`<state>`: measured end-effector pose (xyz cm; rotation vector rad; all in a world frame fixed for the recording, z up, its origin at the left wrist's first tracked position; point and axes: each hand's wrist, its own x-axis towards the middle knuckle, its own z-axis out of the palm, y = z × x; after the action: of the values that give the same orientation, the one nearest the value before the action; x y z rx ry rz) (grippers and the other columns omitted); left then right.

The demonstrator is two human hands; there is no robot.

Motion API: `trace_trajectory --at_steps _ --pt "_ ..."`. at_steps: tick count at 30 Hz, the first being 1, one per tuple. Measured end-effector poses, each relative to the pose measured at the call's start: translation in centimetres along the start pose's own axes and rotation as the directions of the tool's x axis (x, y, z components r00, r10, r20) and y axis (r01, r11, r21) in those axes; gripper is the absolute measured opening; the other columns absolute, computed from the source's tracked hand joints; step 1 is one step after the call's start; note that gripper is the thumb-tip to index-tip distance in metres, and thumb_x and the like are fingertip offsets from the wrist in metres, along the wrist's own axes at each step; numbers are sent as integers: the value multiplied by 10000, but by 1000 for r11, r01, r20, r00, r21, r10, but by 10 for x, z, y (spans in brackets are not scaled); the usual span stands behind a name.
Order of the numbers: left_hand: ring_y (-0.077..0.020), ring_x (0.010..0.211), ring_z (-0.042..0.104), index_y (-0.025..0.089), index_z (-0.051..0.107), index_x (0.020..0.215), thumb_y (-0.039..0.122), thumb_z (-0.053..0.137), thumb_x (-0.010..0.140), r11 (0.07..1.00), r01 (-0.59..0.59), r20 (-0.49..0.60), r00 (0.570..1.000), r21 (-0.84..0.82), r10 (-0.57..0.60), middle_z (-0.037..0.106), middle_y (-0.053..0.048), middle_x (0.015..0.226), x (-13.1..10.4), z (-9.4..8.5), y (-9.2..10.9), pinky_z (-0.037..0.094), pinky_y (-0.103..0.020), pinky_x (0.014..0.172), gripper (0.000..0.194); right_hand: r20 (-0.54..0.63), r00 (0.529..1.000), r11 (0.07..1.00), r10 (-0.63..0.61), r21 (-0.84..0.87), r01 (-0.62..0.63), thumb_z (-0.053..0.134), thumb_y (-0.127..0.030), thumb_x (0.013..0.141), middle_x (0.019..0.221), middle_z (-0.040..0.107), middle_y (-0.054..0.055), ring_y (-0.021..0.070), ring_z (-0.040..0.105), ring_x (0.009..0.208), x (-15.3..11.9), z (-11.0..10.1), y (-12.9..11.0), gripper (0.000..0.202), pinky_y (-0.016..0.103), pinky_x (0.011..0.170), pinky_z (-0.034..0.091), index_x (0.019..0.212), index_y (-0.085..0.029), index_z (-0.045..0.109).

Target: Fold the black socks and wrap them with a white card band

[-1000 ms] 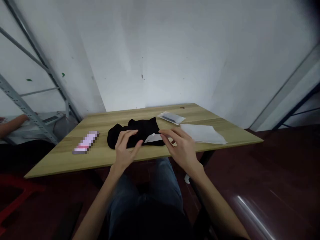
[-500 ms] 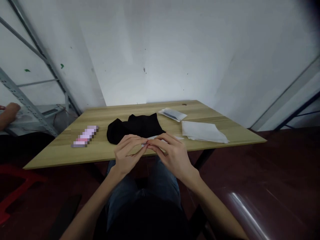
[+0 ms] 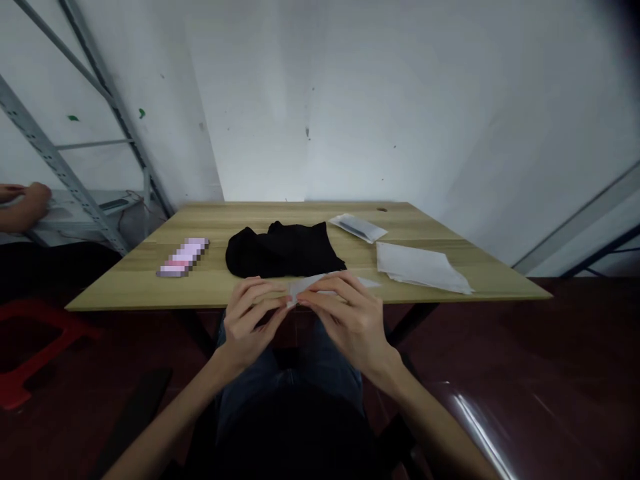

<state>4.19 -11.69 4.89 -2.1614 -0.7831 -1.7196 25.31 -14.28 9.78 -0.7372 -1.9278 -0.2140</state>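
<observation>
At the table's front edge, my left hand (image 3: 251, 319) and my right hand (image 3: 351, 319) meet, fingertips pinched on a thin white bag (image 3: 301, 285). The bag looks flat and slightly see-through; part of it lies behind my right hand, with a tip showing beyond the knuckles. Just past my fingers a folded black cloth item (image 3: 287, 250) lies on the wooden table (image 3: 120, 287). To the right rests a stack of flat white bags (image 3: 423, 267). Farther back is another whitish bag (image 3: 358, 227) with something dark inside.
A phone (image 3: 183, 258) with a pixelated screen lies at the table's left. Beyond it stands a metal shelf frame (image 3: 55, 163), where another person's hand (image 3: 31, 205) shows. A red plastic stool (image 3: 35, 320) is at lower left. The white wall (image 3: 360, 107) borders the table's back.
My view has shifted slightly, moving the table rightward in the picture. My fingertips have parted a little sideways, and more of the white bag shows between them.
</observation>
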Motion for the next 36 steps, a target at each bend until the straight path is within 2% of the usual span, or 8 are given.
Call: trace_trajectory --at_steps 7,12,16,19,23,28,33,36 --pt "-235 1001 742 256 732 942 250 714 985 992 124 158 979 32 -128 780 -62 1062 -15 -4 -39 614 -442 919 47 -279 935 975 217 5 -224 724 -231 985 884 740 31 228 715 834 13 -40 11 137 388 726 641 961 -316 830" --pt "-210 988 771 248 644 1029 246 606 1037 937 330 296 912 -117 -284 778 -67 1159 -18 -3 -37 643 -343 824 39 -206 920 920 333 -144 -365 665 -317 1021 1184 701 90 281 696 1059 11 -47 32 216 380 706 660 1214 -299 761" --pt "-161 719 769 268 646 1135 265 608 1036 907 396 413 857 -145 -308 788 -40 1124 -23 -2 -22 549 -220 476 106 -39 976 908 216 -360 -216 764 -233 942 1487 571 129 389 541 1371 5 -41 21 592 523 957 644 1502 -331 600" --pt "-181 797 786 275 679 1178 235 626 1027 965 234 355 918 -120 -178 799 -24 1069 -21 -4 -12 629 -251 634 165 186 971 946 150 -313 -86 748 -103 907 1545 553 106 373 497 1438 2 -37 3 581 576 1058 601 1434 -329 664" --pt "-155 881 766 263 688 1191 164 636 1024 988 145 351 929 -46 -120 780 -30 1142 -17 -10 -3 631 -253 787 201 201 956 935 213 -325 -140 723 -108 932 1532 577 73 348 490 1431 5 -47 -1 257 585 1124 541 1075 -298 823" --pt "-91 704 671 263 633 1312 220 625 1042 968 247 374 903 -44 -214 730 -40 1193 -20 -10 -3 603 -238 717 273 -76 959 876 274 -391 -282 715 -258 973 1453 641 66 351 527 1377 -1 -95 69 123 628 1145 487 964 -279 837" --pt "-126 729 679 255 609 1292 325 569 1067 918 395 486 807 -25 -334 716 -29 1095 -23 -6 -11 595 -257 677 238 -504 803 764 318 -365 -532 707 -440 975 1477 633 124 345 590 1352 -37 -140 177 256 626 1185 424 1029 -223 831" --pt "-127 757 679 263 597 1291 332 543 1079 913 407 542 774 -31 -327 699 -31 1114 -25 -4 -13 591 -258 688 229 -484 765 704 425 -354 -616 708 -463 954 1562 557 137 357 567 1397 -64 -149 219 284 597 1213 400 1050 -227 834"
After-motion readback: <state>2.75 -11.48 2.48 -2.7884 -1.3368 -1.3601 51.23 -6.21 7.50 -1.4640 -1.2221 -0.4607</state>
